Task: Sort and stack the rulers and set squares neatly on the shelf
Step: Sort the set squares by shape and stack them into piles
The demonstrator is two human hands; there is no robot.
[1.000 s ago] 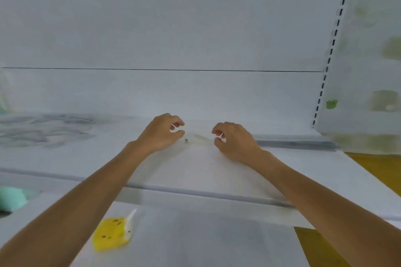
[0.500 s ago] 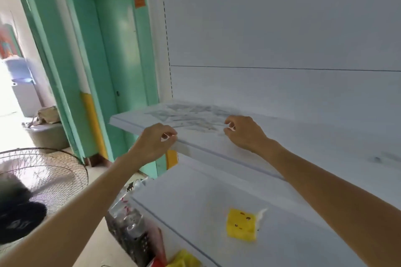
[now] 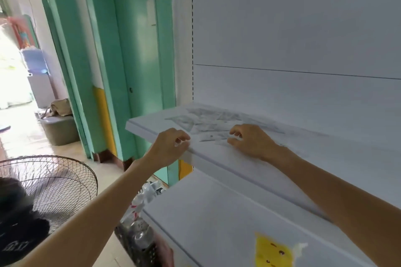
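**Head cam: both hands at the upper shelf, by the ruler pile**

Head view only.

- Landmark: upper white shelf board (image 3: pixel 147 124), fixed to the white back panel (image 3: pixel 282 28).
- Task items: a loose pile of clear plastic rulers and set squares (image 3: pixel 208 122) lies flat on the shelf top, toward its left end. Pieces overlap at mixed angles and are not stacked. Markings are too blurred to count the pieces.
- Left hand (image 3: pixel 171 147): at the shelf's front edge, just left of the pile. Fingers are curled in tight toward the thumb. Cannot tell if it pinches a clear piece or nothing.
- Right hand (image 3: pixel 249 143): over the shelf top at the pile's right side. Fingers are bent with a visible gap to the thumb, so a loose claw with nothing gripped. Fingertips sit at the pile's edge; cannot confirm contact.
- Below the shelf: a second white shelf board (image 3: pixel 217 212) with a yellow sticker-like patch (image 3: pixel 272 251) on it.
- Left of the shelf: a green door frame (image 3: pixel 134 60). Lower left of the shelf: a wire-guard floor fan (image 3: pixel 60 184).
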